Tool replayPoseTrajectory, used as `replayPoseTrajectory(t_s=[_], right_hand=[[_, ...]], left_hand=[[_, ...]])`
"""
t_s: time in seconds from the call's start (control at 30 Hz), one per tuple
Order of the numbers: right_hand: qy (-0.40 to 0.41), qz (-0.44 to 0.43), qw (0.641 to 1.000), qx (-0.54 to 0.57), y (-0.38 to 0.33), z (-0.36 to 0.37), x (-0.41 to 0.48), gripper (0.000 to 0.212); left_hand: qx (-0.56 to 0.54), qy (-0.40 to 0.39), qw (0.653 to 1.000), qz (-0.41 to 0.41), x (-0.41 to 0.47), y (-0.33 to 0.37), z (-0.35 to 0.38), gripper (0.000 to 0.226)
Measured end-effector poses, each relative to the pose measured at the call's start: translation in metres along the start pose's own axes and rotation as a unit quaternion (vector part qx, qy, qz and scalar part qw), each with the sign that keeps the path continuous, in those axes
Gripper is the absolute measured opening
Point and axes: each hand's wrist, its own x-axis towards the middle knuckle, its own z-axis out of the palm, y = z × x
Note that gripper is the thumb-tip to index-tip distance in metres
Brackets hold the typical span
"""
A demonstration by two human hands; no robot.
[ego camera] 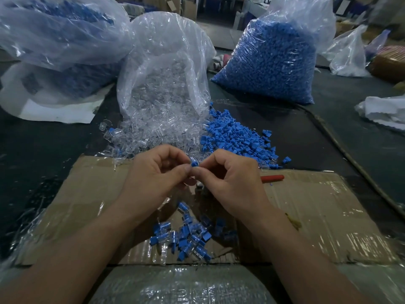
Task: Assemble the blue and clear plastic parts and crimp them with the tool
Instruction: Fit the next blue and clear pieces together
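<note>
1. Bubble wrap (182, 286) lay at the bottom centre of the frame, with both forearms reaching over it.
2. Above it, taped cardboard (317, 216) spread across the lower half, resting on a dark table (43, 139).
3. On the cardboard at lower centre, between the forearms, sat a heap of joined pieces (186, 235), blue and clear together.
4. At the centre, the left hand (153, 174) and right hand (232, 178) met fingertip to fingertip with fingers curled. Both pinched one blue part (194, 163) between thumb and forefinger, held up above the cardboard.
5. Something clear showed just below the left fingertips; whether it was held could not be told.
6. A red handle (272, 178) lay on the cardboard just right of the right hand, its other end hidden behind that hand.
7. Loose clear parts (131, 139) spilled from the open clear bag (162, 84) at upper centre, reaching the cardboard's far edge.
8. Loose blue parts (234, 137) lay heaped just right of them, touching the clear bag.
9. A full blue bag (274, 62) stood at upper right, and another bag (61, 29) slumped at upper left.
</note>
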Motion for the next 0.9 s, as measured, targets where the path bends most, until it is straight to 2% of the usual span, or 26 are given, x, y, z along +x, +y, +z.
replayPoseTrajectory(t_s=[0.07, 0.17, 0.3, 0.4, 0.53, 0.73, 0.9], right_hand=[[-0.008, -0.001, 1.0, 0.024, 0.001, -0.001, 0.001, 0.013], [-0.015, -0.023, 0.998, 0.057, 0.004, -0.002, 0.002, 0.031], [-0.019, -0.046, 0.992, 0.114, 0.007, -0.002, 0.001, 0.033], [-0.041, -0.055, 0.992, 0.107, 0.009, -0.004, 0.001, 0.037], [-0.053, -0.071, 0.99, 0.111, 0.013, -0.006, 0.002, 0.036], [-0.016, -0.099, 0.988, 0.117, 0.015, -0.006, 0.002, 0.036], [-0.01, -0.122, 0.99, 0.077, 0.016, -0.006, 0.003, 0.028]], left_hand=[[-0.028, -0.003, 1.0, -0.014, 0.0, 0.0, -0.001, 0.011], [-0.065, -0.013, 0.997, -0.03, 0.001, -0.001, -0.002, 0.007], [-0.088, -0.024, 0.994, -0.053, 0.001, 0.0, -0.003, 0.011], [-0.119, -0.034, 0.989, -0.083, 0.002, 0.003, -0.004, 0.01], [-0.128, -0.052, 0.985, -0.108, 0.004, 0.003, -0.004, 0.008], [-0.152, -0.061, 0.979, -0.121, 0.003, 0.004, -0.008, 0.009], [-0.158, -0.064, 0.977, -0.131, 0.003, 0.006, -0.007, 0.011]])
